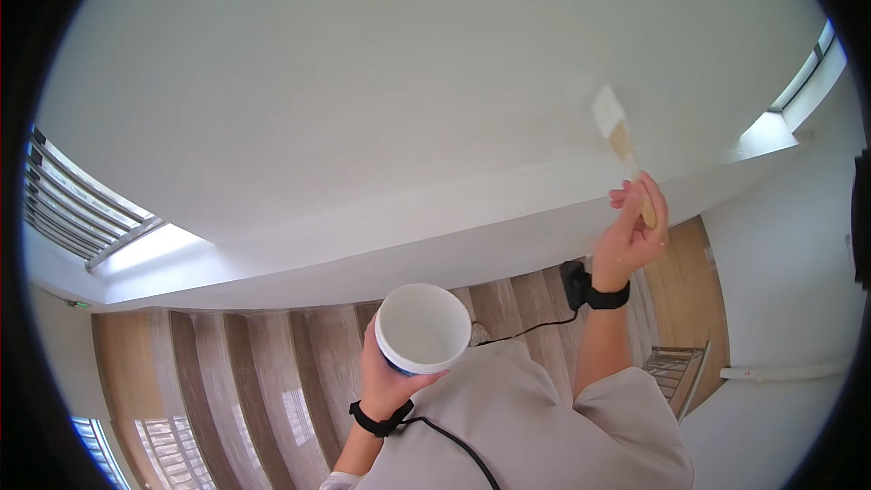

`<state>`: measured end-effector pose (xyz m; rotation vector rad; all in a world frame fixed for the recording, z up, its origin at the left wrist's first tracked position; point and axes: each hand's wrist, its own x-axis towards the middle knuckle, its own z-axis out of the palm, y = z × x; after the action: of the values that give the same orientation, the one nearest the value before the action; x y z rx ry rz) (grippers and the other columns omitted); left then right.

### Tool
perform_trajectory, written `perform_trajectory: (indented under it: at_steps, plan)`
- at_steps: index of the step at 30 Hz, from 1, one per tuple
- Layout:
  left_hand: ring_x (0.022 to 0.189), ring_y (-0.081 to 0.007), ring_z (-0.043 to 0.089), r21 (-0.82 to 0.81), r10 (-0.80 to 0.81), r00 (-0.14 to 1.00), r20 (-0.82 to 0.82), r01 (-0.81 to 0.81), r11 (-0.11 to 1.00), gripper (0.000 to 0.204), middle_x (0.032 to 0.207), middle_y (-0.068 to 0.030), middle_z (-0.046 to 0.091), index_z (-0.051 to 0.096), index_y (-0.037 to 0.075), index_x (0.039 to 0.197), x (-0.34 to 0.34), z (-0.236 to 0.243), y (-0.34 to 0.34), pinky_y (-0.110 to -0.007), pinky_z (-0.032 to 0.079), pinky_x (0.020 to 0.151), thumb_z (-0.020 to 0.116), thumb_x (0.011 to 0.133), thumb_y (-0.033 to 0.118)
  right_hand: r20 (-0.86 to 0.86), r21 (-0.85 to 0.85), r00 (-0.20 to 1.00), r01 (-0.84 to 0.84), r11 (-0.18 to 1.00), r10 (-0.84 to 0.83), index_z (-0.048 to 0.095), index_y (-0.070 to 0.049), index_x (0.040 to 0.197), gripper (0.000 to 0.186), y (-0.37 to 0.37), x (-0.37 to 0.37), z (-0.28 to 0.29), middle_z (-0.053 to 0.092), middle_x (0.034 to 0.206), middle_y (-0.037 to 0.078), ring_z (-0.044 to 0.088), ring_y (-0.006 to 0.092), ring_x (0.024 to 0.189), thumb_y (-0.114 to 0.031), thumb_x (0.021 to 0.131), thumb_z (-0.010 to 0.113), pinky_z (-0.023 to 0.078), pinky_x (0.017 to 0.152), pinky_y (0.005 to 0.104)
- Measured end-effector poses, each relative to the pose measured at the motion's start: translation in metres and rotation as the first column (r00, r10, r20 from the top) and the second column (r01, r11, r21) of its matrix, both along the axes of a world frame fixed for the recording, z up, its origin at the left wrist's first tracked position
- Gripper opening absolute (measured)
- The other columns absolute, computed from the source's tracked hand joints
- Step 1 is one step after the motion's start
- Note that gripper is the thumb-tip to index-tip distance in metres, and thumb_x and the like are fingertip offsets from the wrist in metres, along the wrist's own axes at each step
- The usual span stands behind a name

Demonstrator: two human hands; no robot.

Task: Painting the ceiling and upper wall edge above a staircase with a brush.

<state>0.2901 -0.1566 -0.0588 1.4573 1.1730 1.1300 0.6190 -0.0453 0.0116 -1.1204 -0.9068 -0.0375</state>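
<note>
Brush [621,137] is up at white wall [363,82], contact hard to tell; R hand [634,229] grip pinches its handle. L hand [388,374] grip wraps side of tub [414,367], mouth up, lower & left of brush. Prob. best: light, even strokes w/ loose R wrist, tub level, cable [531,325] off wall.

Stairs [268,354]: brown, streaked, lighter and darker bands alternating. Tan floor [124,354] adjoins at left; similar tan surface at right. Barred light patches [177,449] lie across left floor and steps.
</note>
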Motion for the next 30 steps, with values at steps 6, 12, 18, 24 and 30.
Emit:
perform_trajectory:
  at_steps: [6, 12, 18, 24, 30]
  plan:
    - [0.132, -0.0278, 0.060, -0.022, -0.060, 0.998, 0.024, 0.060, 0.998, 0.114, 0.144, -0.0152, 0.058, 0.038, 0.001, 0.151, 0.004, -0.006, -0.004, -0.044, 0.050, 0.110, 0.104, 0.060, 0.025, 0.273, 0.055, 0.855, -0.471, 0.880, 0.441, 0.070, 0.004, 0.116, 0.021, 0.011, -0.063, 0.007, 0.073, 0.094, 0.014, 0.071, 0.0212, 0.074, 0.004, 0.095, 0.066, 0.057, 0.069, 0.0314]
    - [0.132, -0.0276, 0.060, -0.019, -0.086, 0.995, -0.042, 0.085, 0.996, 0.117, 0.143, -0.0151, 0.058, 0.036, 0.001, 0.151, 0.004, -0.011, -0.003, -0.045, 0.050, 0.110, 0.104, 0.059, 0.025, 0.255, -0.067, 0.732, -0.639, 0.766, 0.632, 0.071, 0.000, 0.116, 0.020, 0.050, -0.086, 0.007, 0.072, 0.090, 0.012, 0.072, 0.0205, 0.076, 0.004, 0.097, 0.066, 0.056, 0.069, 0.0313]
    - [0.134, -0.0279, 0.058, -0.043, -0.111, 0.993, -0.048, 0.109, 0.993, 0.118, 0.146, -0.0147, 0.057, 0.036, 0.001, 0.153, 0.006, -0.010, 0.003, -0.045, 0.048, 0.111, 0.104, 0.059, 0.023, -0.016, -0.053, 0.995, -0.098, 0.994, 0.097, 0.068, 0.007, 0.122, 0.022, 0.014, 0.043, -0.018, 0.074, 0.103, 0.015, 0.072, 0.0188, 0.084, -0.002, 0.107, 0.056, 0.060, 0.078, 0.0323]
    - [0.135, -0.0279, 0.057, -0.057, -0.127, 0.992, -0.005, 0.127, 0.990, 0.119, 0.147, -0.0147, 0.056, 0.036, 0.002, 0.153, 0.011, -0.011, -0.001, -0.045, 0.048, 0.112, 0.104, 0.059, 0.023, 0.148, -0.010, 0.936, -0.322, 0.947, 0.320, 0.070, 0.005, 0.116, 0.020, 0.001, 0.003, -0.015, 0.073, 0.094, 0.013, 0.071, 0.0187, 0.081, 0.004, 0.099, 0.061, 0.059, 0.077, 0.0335]
    - [0.135, -0.0282, 0.058, -0.092, -0.104, 0.995, -0.015, 0.102, 0.991, 0.118, 0.146, -0.0156, 0.057, 0.036, 0.001, 0.153, 0.013, -0.012, -0.006, -0.045, 0.047, 0.113, 0.104, 0.059, 0.023, 0.353, -0.081, 0.661, -0.683, 0.725, 0.662, 0.072, 0.003, 0.113, 0.019, 0.045, -0.093, 0.013, 0.074, 0.085, 0.013, 0.071, 0.0230, 0.076, 0.002, 0.095, 0.066, 0.057, 0.073, 0.0344]
